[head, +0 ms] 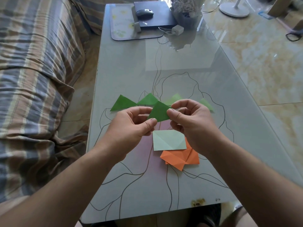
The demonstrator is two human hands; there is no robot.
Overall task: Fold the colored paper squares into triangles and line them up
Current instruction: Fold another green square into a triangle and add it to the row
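Note:
A dark green folded paper triangle (158,112) is held up above the glass table (131,76). My left hand (134,126) pinches its lower left corner and my right hand (190,123) pinches its right corner. Behind it a row of folded triangles lies on the table: a dark green triangle (123,103), a second green triangle (147,99), a pale green triangle (175,98) and another pale green triangle (207,104), partly hidden by my right hand. Below my hands lie a pale green paper square (168,140), orange paper squares (180,158) and a pink sheet (141,153).
At the far end of the table sit a mouse pad (121,23), a closed black laptop (164,18) with a mouse (144,13) on it, a white charger (177,29) and a wrapped bouquet (186,12). A striped sofa (36,79) runs along the left.

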